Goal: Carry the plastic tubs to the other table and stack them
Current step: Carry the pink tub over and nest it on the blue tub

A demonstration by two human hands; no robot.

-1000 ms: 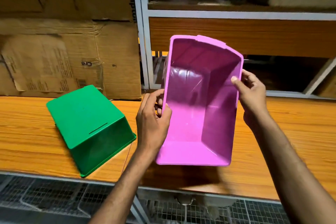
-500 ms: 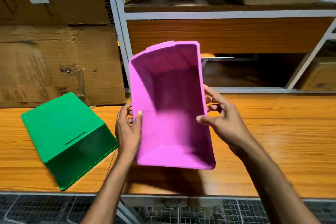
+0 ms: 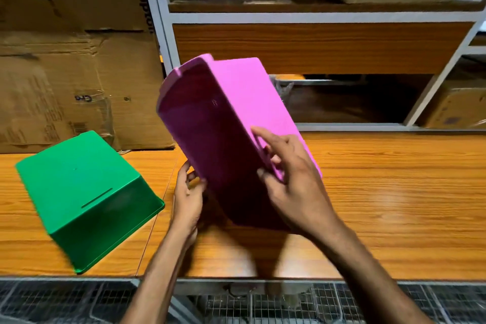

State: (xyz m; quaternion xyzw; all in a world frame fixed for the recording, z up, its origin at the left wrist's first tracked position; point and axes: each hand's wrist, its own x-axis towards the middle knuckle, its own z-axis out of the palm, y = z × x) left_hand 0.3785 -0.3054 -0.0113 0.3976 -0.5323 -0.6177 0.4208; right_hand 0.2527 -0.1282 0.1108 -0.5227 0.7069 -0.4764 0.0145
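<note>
While the green tub [image 3: 86, 197] lies upside down on the wooden table [image 3: 394, 192] at the left, the pink tub [image 3: 236, 123] is held in the air above the table's middle, tilted, its long axis running from near-right up to far-left and its rim end pointing away, up and left. Both hands grip it near its lower end: the left hand [image 3: 188, 197] closes on the left edge, and the right hand [image 3: 292, 187] wraps the right edge, fingers [image 3: 263, 139] spread along the wall.

The pink tub [image 3: 244, 123] hides part of the left hand [image 3: 188, 196]; its lower edge is blurred
</note>
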